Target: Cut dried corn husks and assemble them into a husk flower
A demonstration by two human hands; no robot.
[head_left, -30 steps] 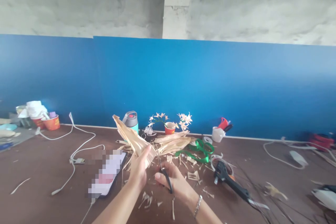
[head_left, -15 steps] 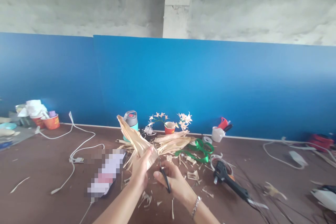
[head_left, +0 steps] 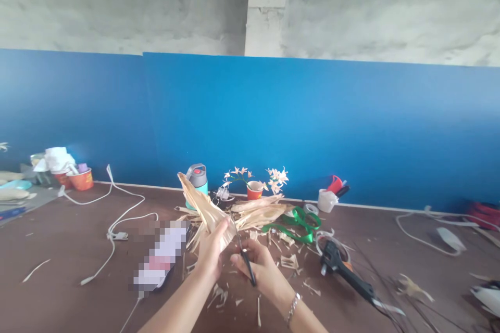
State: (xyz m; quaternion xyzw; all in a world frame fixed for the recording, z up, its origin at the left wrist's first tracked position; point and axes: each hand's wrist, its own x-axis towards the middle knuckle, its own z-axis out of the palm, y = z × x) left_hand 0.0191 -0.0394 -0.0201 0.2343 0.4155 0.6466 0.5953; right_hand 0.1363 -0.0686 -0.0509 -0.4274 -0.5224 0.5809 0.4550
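My left hand [head_left: 209, 252] is closed round a long dried corn husk [head_left: 199, 203] and holds it up at a slant, its tip pointing up and left. My right hand [head_left: 261, 268] grips a pair of black-handled scissors [head_left: 244, 255] whose blades meet the husk's lower edge beside my left thumb. A heap of more husks [head_left: 258, 210] lies on the brown table [head_left: 70, 250] just behind my hands, and cut scraps [head_left: 219, 296] lie under them.
A phone [head_left: 160, 257] lies left of my hands, on a white cable [head_left: 117, 223]. A black glue gun [head_left: 344, 268], green ribbon [head_left: 299, 221] and tape sit to the right. A teal bottle [head_left: 196, 179], a small pot of husk flowers [head_left: 253, 184] and a white cup [head_left: 327, 197] stand along the blue wall.
The husk's raised tip has dropped a little and shifted right. Both hands have stayed almost in place, the scissors still at the husk.
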